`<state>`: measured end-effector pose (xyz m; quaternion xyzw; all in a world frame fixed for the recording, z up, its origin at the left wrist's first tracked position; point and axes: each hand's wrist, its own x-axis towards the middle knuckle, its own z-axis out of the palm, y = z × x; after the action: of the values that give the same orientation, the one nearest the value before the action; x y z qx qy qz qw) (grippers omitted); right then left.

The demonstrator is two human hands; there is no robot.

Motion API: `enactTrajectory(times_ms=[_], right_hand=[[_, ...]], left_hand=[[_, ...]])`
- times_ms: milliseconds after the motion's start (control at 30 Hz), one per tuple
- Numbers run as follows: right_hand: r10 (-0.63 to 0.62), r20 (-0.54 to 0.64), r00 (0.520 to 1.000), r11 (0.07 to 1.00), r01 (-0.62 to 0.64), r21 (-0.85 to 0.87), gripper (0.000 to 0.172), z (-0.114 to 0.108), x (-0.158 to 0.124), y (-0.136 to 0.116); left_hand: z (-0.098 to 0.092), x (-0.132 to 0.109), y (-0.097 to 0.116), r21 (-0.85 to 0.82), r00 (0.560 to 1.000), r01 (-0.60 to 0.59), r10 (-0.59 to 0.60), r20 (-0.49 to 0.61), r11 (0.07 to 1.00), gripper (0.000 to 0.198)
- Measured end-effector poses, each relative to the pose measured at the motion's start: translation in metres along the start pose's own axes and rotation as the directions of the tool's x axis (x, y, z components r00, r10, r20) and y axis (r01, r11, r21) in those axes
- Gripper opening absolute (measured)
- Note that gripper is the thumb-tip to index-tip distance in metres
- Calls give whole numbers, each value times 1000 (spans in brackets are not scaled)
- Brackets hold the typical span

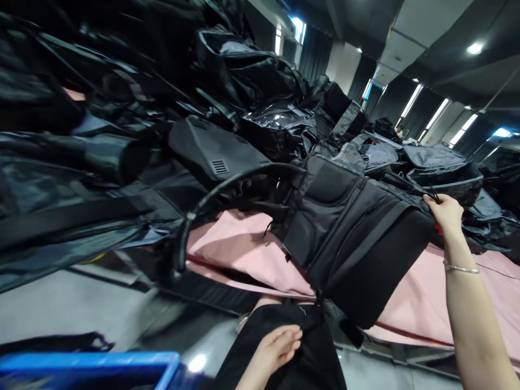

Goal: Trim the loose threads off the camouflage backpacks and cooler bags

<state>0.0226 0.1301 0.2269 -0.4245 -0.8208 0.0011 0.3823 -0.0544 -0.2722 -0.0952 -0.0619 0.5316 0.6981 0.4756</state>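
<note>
A black backpack (325, 211) lies spread across a pink-covered table, with its padded panels and a black mesh part facing up. My right hand (447, 214) is closed in a pinch at the backpack's far right edge. Thin black ends stick out above its fingertips, and a small red piece shows beneath the hand. Low in front of my lap, my left hand (280, 346) holds nothing; its fingers are loosely bent, apart from the backpack. A curved black edge (227, 184) arches over the pink cloth (244, 238) at the backpack's left.
Black bags (252, 70) are heaped along the back and left. A dark grey panel with a slotted patch (219, 151) lies behind the curved edge. Pink covering (422, 292) extends right. A blue crate (162, 363) stands on the floor at lower left.
</note>
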Motion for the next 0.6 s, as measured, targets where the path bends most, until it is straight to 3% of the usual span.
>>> enactTrajectory(times_ms=[100,233,300,400,500,600], right_hand=[[41,22,999,999,-41,-11,38,0,4,27],[5,21,1000,1000,-5,6,40,-3,1,34],[-3,15,1000,1000,2,11,41,-2,-2,32],[-8,3,1000,1000,8,18,41,0,-4,32],[-8,-6,1000,1000,9,14,41,2,-4,34],[-10,-13,1000,1000,10,0,41,5,-2,38]], left_hand=[[20,6,4,4,991,66,-66,113,998,50],[61,15,15,-110,942,239,-203,267,965,53],[81,24,19,-166,922,312,-257,290,935,55],[99,39,23,-290,948,285,-226,223,913,42],[92,50,33,-464,987,157,-127,95,872,13],[60,50,51,-570,998,62,-65,15,820,10]])
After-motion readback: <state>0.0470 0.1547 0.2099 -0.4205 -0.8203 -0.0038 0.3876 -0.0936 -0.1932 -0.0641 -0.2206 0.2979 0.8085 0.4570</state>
